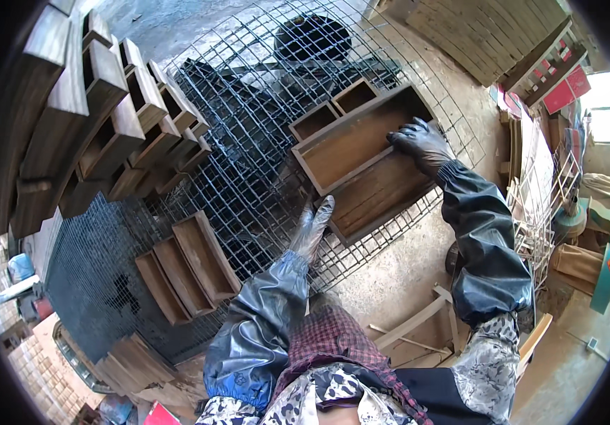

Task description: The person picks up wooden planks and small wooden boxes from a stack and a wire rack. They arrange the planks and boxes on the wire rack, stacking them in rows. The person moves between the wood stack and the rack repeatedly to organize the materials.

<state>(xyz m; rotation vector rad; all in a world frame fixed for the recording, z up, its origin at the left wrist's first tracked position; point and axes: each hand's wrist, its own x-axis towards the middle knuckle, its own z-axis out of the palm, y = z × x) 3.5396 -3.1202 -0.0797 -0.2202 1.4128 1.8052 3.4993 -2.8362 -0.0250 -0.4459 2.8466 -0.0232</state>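
Dark wooden trays or a divided wooden box lie tilted on a wire mesh in front of me. Two long compartments and two small ones show; whether they are separate pieces I cannot tell. My right hand, in a dark glove and black sleeve cover, has its fingers curled over the wall between the long compartments at the right end. At the near left corner, my left hand, gloved too, touches the box with its fingers stretched out. Another wooden box with three long compartments sits on the mesh to the left.
Stacked wooden boxes rise at the left. Under the wire mesh lie dark debris and a round black container. Wooden boards stand at the far right. A wooden frame lies near my legs, and a wire rack is at right.
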